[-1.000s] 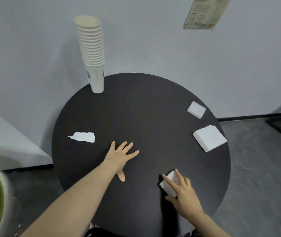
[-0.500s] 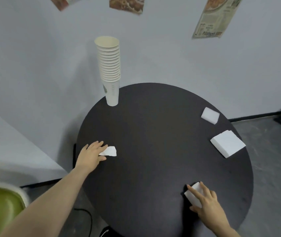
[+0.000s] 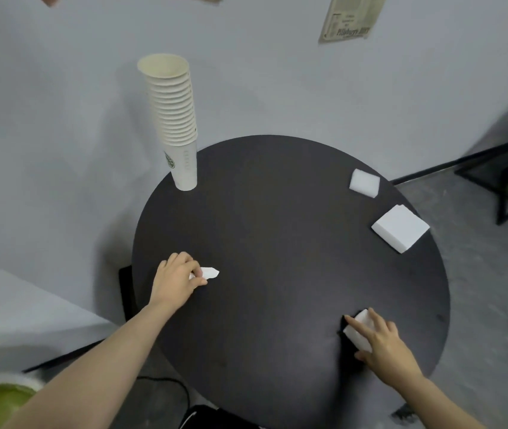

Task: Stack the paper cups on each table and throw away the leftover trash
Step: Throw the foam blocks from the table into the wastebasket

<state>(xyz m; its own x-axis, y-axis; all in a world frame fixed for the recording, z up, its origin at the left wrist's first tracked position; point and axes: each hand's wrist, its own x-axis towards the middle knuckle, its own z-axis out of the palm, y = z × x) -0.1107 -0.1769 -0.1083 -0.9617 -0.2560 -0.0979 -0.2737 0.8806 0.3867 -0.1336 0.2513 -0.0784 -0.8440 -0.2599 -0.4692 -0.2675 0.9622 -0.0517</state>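
Cups already stacked (image 3: 174, 122) at table's (image 3: 277, 243) far edge; trash pickup underway: left hand (image 3: 174, 281) pinches torn paper scrap (image 3: 208, 273), right hand (image 3: 384, 345) fingers flat on folded napkin (image 3: 358, 331); next lift both, bin them

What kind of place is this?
Probably a café or break area: a round black table holds a stack of paper cups and white napkins, with posters on the wall.
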